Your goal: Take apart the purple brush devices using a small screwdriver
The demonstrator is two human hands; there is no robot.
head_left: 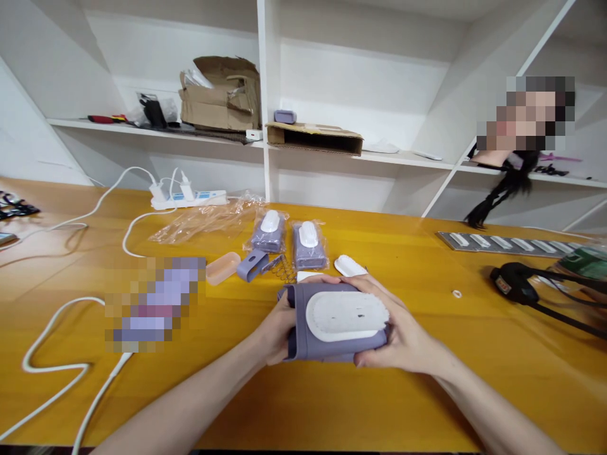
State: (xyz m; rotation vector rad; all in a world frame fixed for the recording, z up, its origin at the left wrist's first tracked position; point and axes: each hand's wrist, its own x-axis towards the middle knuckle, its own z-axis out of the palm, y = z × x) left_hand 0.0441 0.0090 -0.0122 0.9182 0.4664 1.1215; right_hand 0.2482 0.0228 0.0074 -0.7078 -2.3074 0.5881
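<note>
A purple case [332, 351] with a white oval pad on its top face is held just above the wooden table. My left hand [277, 328] grips its left end, the fingers partly hidden inside or behind the edge. Around the right end my right hand [396, 332] is wrapped, thumb low and fingers over the back. Behind the case lie a white oval piece [349, 266], a small purple bracket [252, 265], a metal spring [283, 270] and a peach oval piece [222, 268]. Two purple units, one [268, 232] left and one [309, 245] right, sit in clear plastic.
A power strip [190, 200] with white cables is at the back left, near crumpled plastic film [208, 221]. A blurred purple object [161, 303] lies left. A grey tray [502, 244] and a black device [516, 284] are right. Shelves hold cardboard boxes [220, 95].
</note>
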